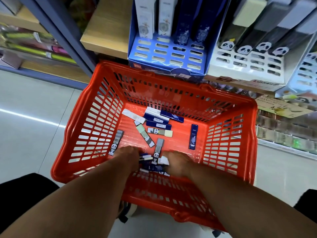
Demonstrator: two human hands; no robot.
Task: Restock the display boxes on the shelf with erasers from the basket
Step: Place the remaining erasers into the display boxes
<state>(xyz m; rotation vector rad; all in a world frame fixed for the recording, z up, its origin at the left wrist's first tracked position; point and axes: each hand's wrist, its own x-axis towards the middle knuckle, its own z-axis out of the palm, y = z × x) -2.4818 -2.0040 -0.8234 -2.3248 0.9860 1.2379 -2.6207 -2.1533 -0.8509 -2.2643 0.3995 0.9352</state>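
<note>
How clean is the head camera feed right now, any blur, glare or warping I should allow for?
Head view: both hands, left and right, are motion-blurred, so their grip is unclear; erasers mid-basket read sharp; wide-angle bending curves the basket rim; a bright reflection streaks the floor; left shelves are soft.

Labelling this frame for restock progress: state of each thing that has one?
basket: holds loose erasers
blue display box: most slots empty
panda display box: front slots mostly empty
left hand: among the erasers, grip unclear
right hand: among the erasers, grip unclear
lone blue eraser: flat, apart
</note>
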